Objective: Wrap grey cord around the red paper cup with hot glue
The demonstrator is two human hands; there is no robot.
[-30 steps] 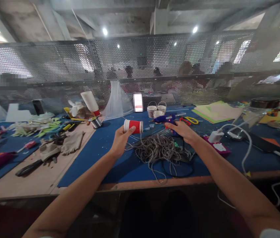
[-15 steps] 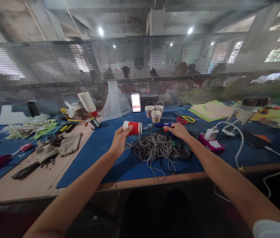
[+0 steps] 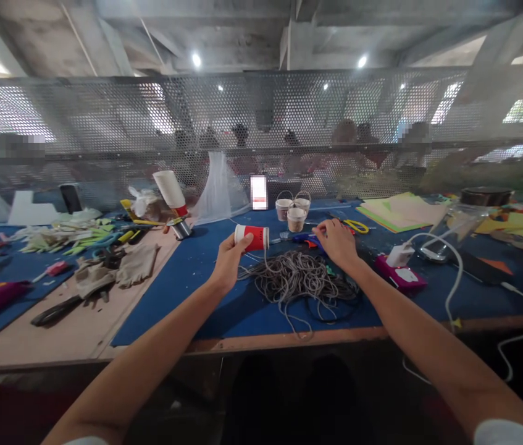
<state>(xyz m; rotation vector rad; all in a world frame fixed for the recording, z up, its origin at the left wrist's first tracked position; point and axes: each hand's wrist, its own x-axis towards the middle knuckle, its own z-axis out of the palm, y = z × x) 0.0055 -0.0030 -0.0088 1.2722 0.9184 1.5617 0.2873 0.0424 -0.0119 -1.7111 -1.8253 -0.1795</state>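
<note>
My left hand (image 3: 228, 256) is closed round a red and white paper cup (image 3: 252, 237), held on its side above the blue mat (image 3: 187, 272). A grey cord runs from the cup down into a tangled pile of grey cord (image 3: 301, 281). My right hand (image 3: 336, 241) rests on a blue glue gun (image 3: 305, 237) lying on the mat behind the pile; its fingers curl over the gun.
Three small cord-wrapped cups (image 3: 292, 212), yellow scissors (image 3: 356, 226) and paper sheets (image 3: 400, 210) lie behind. A white charger (image 3: 400, 254) with cable, a pink tool (image 3: 400, 275), gloves (image 3: 120, 269) and a stack of cups (image 3: 171, 194) surround. A mesh screen (image 3: 261, 123) backs the bench.
My right hand lowered the glue gun onto the mat and moved slightly back over it. The left hand kept the cup nearly still.
</note>
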